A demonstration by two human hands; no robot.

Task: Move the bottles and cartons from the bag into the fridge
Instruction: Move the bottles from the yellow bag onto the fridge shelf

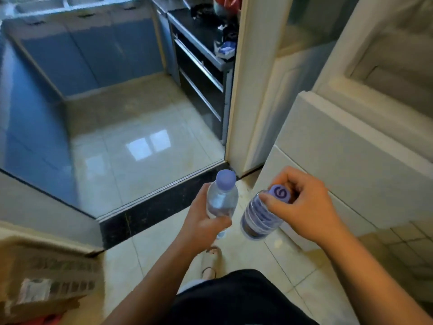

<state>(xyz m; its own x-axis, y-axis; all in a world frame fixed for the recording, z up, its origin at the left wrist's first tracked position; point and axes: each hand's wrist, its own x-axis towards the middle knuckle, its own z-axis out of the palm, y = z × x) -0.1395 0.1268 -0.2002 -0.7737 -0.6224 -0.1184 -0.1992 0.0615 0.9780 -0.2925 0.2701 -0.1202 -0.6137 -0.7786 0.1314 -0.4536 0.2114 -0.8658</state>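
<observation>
2 bottles in hand, near 6 o'clock. Left grip clasps the clear bottle round its body. Right grip pinches the labelled bottle by its cap, body dangling. White cabinet at 3 o'clock, possibly the fridge. Advise: shift right hold lower before shelving.

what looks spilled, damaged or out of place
Nothing stands out. Both bottles are capped: the left hand grips the clear bottle by its body, the right hand pinches the labelled bottle at its cap. The bright patch on the floor looks like reflection.
</observation>
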